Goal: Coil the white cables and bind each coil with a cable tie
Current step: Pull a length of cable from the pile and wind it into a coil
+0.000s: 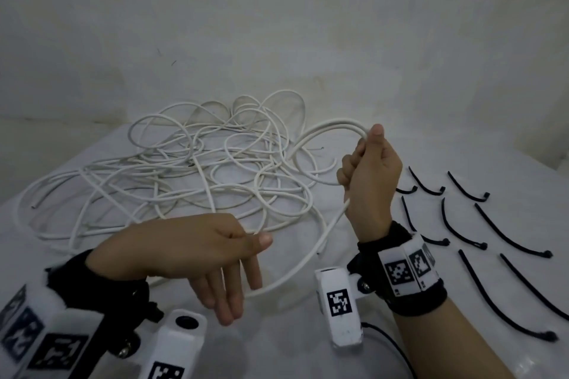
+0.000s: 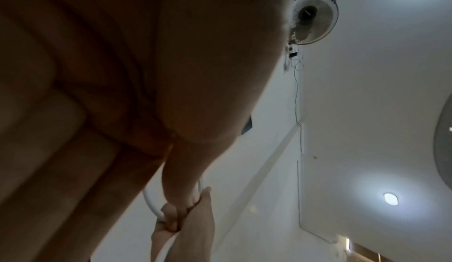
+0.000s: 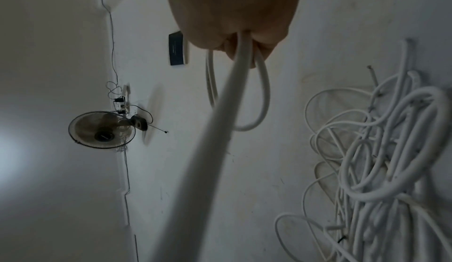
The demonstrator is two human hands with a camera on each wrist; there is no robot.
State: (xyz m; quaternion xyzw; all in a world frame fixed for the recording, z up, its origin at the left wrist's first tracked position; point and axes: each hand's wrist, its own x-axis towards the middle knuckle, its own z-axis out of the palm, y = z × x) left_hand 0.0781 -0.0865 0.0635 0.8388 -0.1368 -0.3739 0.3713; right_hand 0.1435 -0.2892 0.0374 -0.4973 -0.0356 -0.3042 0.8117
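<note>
A tangled pile of white cables (image 1: 184, 169) lies on the white-covered table (image 1: 292, 335). My right hand (image 1: 361, 160) is raised at the pile's right edge and grips a small coil (image 1: 332, 127) of a few loops, thumb pointing up. From that fist one strand of cable (image 1: 326, 234) runs down and left to my left hand (image 1: 237, 283). The left hand hovers palm down, fingers straight and pointing down, and the strand passes behind its fingers. In the right wrist view the strand (image 3: 212, 131) and a coil loop (image 3: 265, 92) hang from the fist. Several black cable ties (image 1: 509, 234) lie to the right.
A plain white wall (image 1: 277, 24) rises right behind the table. The cable ties are laid out in rows along the table's right side, close to my right wrist. A wall fan (image 3: 102, 131) shows in the wrist views, away from the work.
</note>
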